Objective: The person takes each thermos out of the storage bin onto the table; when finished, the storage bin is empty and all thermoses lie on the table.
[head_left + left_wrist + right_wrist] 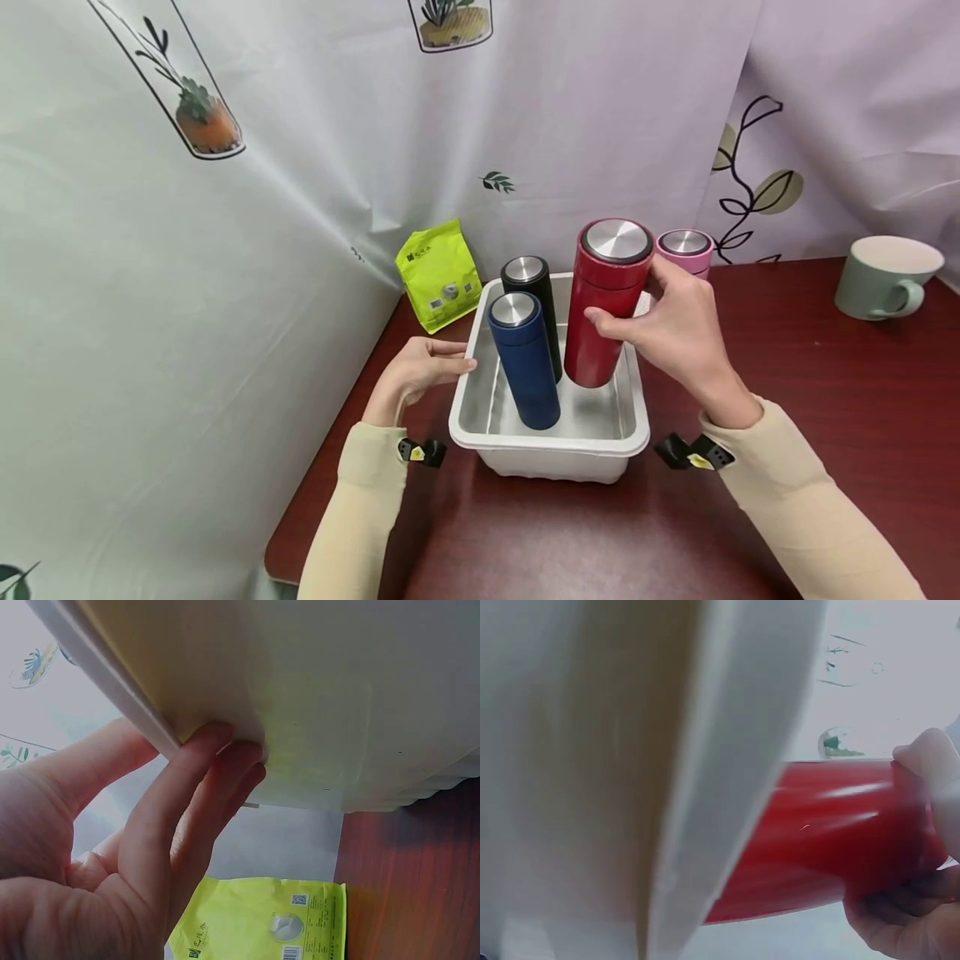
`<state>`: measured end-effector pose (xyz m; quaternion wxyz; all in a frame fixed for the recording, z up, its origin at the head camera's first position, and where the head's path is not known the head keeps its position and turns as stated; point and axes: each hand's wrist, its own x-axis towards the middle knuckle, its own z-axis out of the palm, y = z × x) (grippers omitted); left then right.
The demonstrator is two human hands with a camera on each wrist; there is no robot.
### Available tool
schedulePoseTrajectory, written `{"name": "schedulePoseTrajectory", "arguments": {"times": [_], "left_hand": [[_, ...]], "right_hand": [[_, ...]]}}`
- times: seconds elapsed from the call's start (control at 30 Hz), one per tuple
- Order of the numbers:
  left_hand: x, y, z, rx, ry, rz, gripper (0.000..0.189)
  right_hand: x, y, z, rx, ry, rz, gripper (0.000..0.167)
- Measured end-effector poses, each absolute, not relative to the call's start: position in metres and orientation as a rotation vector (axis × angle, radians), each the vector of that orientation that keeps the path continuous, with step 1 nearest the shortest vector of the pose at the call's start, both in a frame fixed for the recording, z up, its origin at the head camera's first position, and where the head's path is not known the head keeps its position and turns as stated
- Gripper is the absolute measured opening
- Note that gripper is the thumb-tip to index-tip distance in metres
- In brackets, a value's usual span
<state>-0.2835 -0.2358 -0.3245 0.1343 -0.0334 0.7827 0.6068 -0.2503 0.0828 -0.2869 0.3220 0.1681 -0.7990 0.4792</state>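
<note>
Fingers and thumb of the right hand (678,329) are curled around the red bottle (603,304), holding it by its upper part. The red bottle lies just to the left of the palm, with the thumb on the side close to the person and the other fingers going round behind. It is long up and down, about straight, with its shiny lid on top, so the grip goes across it. Its low end is inside the white tub (547,443), toward the right edge. I cannot tell for sure if its bottom touches the tub's floor. Right next to it, on the left, are the black bottle (543,292), toward the tub's far edge, and the blue bottle (528,367), closer to the near edge. Past these two is the left hand (420,371), the one farther from the red bottle. It pinches the tub's left edge, with its fingers on the outside wall. By the tub's far right corner, behind the right hand, is the pink bottle (693,262); its low part is hidden. The tub sits on the table (562,542). Beyond the tub's far left corner is a green bag (438,275), and a mug (862,279) stands well off to the right.
</note>
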Motion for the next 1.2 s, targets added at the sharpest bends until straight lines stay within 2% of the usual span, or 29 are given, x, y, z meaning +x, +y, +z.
{"name": "schedulePoseTrajectory", "arguments": {"times": [0.6, 0.87, 1.2], "left_hand": [[-0.283, -0.236, -0.323, -0.098, 2.292, 1.726, 0.05], [-0.282, -0.238, -0.322, -0.08, 2.314, 1.703, 0.052], [-0.281, -0.238, -0.322, -0.083, 2.321, 1.691, 0.052]], "right_hand": [[-0.23, 0.093, -0.272, 0.467, -1.998, 1.283, 0.056], [-0.223, 0.097, -0.265, 0.502, -1.94, 1.33, 0.056], [-0.217, 0.109, -0.263, 0.419, -1.857, 1.301, 0.053]]}}
